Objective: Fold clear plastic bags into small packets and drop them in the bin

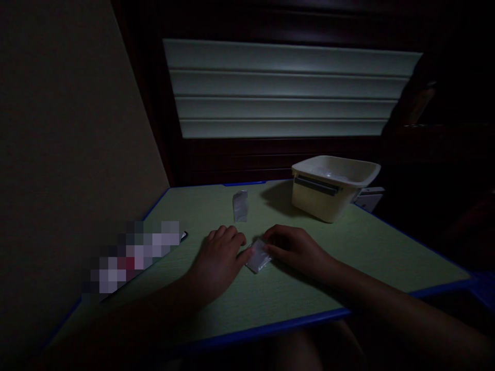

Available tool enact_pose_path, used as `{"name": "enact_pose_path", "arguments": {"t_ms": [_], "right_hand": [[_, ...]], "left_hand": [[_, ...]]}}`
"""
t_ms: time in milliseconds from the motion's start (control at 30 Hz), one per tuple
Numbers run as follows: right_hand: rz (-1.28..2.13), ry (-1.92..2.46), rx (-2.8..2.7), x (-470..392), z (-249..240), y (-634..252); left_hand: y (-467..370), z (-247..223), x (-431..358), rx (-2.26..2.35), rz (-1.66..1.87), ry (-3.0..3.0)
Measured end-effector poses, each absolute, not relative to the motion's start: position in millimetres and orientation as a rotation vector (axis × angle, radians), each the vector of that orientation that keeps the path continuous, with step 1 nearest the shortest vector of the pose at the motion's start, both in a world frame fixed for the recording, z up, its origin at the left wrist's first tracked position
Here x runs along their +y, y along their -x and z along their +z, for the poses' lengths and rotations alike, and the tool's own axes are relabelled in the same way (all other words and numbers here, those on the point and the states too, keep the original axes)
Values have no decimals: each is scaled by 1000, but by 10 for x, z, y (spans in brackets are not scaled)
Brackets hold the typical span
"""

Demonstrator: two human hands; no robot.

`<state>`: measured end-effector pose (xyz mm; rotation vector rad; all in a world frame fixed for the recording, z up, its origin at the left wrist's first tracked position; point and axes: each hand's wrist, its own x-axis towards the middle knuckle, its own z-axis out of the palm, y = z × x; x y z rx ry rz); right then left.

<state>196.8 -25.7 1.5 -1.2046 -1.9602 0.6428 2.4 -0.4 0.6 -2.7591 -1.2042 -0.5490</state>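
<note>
A small clear plastic bag [259, 256] lies on the light green table between my two hands. My left hand [220, 257] rests on the table with its fingers spread and slightly bent, its thumb tip touching the bag's left edge. From the right, my right hand [296, 250] has its fingers curled, with thumb and forefinger pinching the bag's right corner. Whether anything is inside the bag is too dim to tell. Farther back on the table lies a second plastic bag [240, 206], flat and lengthwise, apart from both hands.
A cream plastic tub [319, 198] with a grey handle stands at the back right, clear plastic showing inside. Beside it is a pale flat object [370, 198]. A blurred-out long item [141, 257] lies along the left edge. The table [270, 306] has a blue rim; a wall rises left.
</note>
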Motion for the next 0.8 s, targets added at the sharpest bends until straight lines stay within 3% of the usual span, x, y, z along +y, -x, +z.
{"name": "enact_pose_path", "arguments": {"t_ms": [433, 800], "right_hand": [[642, 1214, -2001, -258, 5, -1981], [603, 1163, -2020, -312, 21, -1982]], "left_hand": [[-32, 1, 16, -1341, -832, 3000], [-65, 55, -31, -1509, -1319, 3189]]}}
